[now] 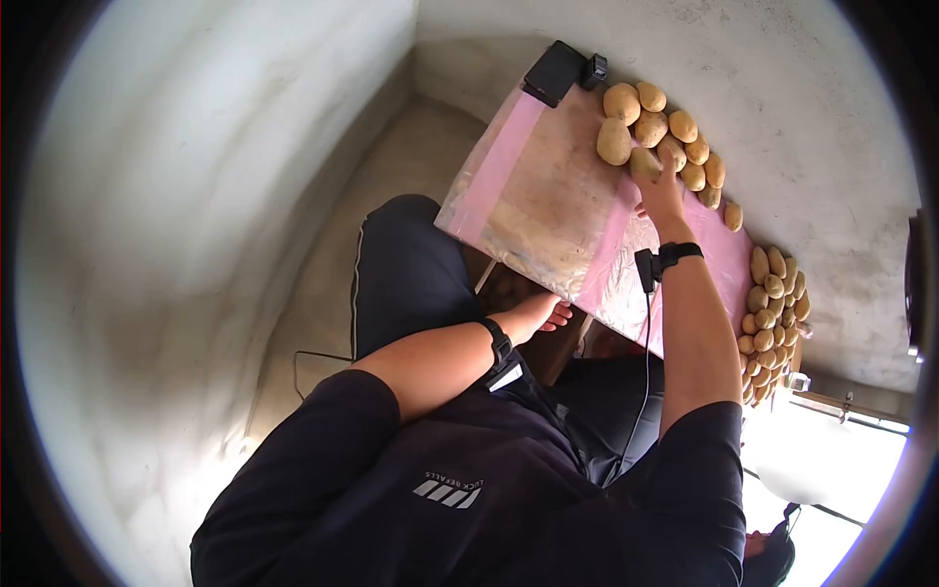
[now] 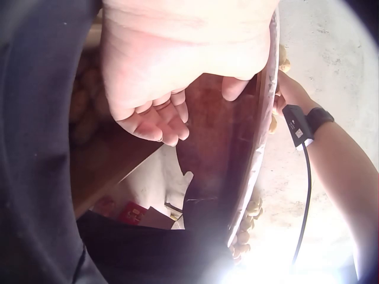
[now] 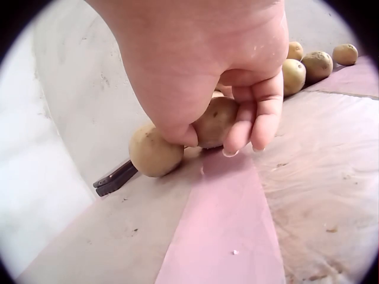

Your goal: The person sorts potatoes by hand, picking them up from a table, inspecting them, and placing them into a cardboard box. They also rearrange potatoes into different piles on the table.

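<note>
At the board's far side my right hand [image 1: 663, 201] grips a potato [image 3: 216, 122] between thumb and fingers, low over the plastic-covered surface. Another potato [image 3: 155, 151] lies right beside the thumb in the right wrist view. Around that hand several loose potatoes [image 1: 649, 129] sit in a cluster against the wall. My left hand [image 1: 536, 315] is below the near edge of the board, its fingers loosely bent with nothing between them. From the left wrist view, that hand [image 2: 177, 65] hangs beside the board's edge, above a dim space.
The tabletop board [image 1: 558, 186] is wrapped in clear plastic with pink strips. A black phone-like device [image 1: 555, 72] lies at its far left corner. More potatoes [image 1: 773, 313] are piled at the right. A cable [image 1: 641, 401] runs from the right wrist camera. Another person's dark cap [image 1: 773, 558] shows lower right.
</note>
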A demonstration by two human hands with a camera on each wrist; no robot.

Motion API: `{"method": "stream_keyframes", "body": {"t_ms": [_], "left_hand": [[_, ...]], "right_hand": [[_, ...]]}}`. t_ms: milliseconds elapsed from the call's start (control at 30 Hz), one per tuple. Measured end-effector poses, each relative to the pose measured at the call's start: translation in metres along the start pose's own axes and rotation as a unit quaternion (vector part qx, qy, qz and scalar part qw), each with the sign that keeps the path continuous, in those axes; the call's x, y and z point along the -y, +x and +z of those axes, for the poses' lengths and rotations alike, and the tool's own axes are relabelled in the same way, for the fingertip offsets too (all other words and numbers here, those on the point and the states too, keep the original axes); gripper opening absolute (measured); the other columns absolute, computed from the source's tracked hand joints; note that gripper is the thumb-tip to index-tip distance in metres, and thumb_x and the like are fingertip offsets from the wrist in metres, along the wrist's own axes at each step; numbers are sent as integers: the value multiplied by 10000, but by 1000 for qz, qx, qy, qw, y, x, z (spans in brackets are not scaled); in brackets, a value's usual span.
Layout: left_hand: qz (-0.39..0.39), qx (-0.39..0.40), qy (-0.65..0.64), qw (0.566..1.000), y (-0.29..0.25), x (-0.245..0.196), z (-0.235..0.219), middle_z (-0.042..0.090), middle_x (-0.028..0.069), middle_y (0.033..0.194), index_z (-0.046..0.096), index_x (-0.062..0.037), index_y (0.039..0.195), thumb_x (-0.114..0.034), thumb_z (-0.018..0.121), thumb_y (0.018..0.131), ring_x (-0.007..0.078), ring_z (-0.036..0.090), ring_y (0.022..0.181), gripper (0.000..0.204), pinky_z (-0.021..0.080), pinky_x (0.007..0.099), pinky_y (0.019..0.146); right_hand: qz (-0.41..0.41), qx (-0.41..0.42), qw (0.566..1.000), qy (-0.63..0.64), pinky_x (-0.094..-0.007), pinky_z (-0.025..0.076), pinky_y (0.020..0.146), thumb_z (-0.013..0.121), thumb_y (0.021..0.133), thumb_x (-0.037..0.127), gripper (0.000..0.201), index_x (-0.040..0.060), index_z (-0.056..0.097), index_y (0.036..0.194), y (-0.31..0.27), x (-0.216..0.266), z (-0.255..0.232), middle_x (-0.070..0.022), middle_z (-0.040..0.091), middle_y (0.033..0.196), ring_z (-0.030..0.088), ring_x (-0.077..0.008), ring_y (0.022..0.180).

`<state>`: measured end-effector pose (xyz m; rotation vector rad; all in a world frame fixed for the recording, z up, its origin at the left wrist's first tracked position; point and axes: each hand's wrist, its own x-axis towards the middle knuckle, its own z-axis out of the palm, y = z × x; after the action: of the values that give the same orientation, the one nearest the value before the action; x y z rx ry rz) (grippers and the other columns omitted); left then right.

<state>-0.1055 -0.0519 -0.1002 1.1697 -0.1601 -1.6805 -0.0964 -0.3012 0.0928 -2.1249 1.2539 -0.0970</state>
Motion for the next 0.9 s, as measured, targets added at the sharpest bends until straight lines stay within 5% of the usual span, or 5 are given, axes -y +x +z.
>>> {"method": "stream_keyframes", "body": {"t_ms": [100, 200, 367, 567, 900], "left_hand": [[2, 1, 4, 1000, -1, 0, -1, 691, -20, 1004, 633, -167, 1071, -503, 423, 1010, 107, 631, 882, 400, 482, 307, 809], [-4, 9, -6, 1000, 0, 0, -3, 695, -22, 1008, 635, -172, 1069, -491, 436, 1004, 110, 633, 880, 381, 478, 307, 800], [3, 8, 5, 1000, -5, 2, -5, 692, -19, 985, 629, -144, 1106, -493, 478, 982, 104, 627, 850, 399, 485, 309, 776], [-9, -10, 20, 1000, 0, 7, -10, 695, -4, 1002, 630, -117, 1131, -456, 531, 959, 121, 643, 885, 393, 488, 319, 803], [-53, 38, -17, 998, -19, -4, -2, 655, 36, 1072, 602, -131, 1175, -433, 535, 956, 189, 636, 965, 379, 511, 395, 871]], "right_hand": [[-11, -21, 988, 155, -395, 578, 626, 599, 912, 295, 851, 180, 119, 1605, -3, -30, -1, -223, 560, 1350, 702, -265, 719], [25, 135, 813, 566, -377, 569, 685, 544, 947, 274, 703, 161, 240, 1572, -31, -52, -9, -238, 554, 1341, 689, -341, 870], [-19, 179, 629, 756, -379, 561, 766, 622, 851, 395, 754, 180, 366, 1527, -130, -75, -9, -237, 545, 1339, 598, -364, 1102], [-28, 260, 661, 704, -248, 415, 440, 686, 843, 355, 695, 174, 404, 1451, -216, -79, 17, -194, 588, 1105, 596, -273, 837], [0, 209, 692, 691, -385, 545, 644, 603, 937, 281, 529, 100, 419, 1399, -257, -75, 16, -201, 597, 1170, 634, -318, 991]]}}
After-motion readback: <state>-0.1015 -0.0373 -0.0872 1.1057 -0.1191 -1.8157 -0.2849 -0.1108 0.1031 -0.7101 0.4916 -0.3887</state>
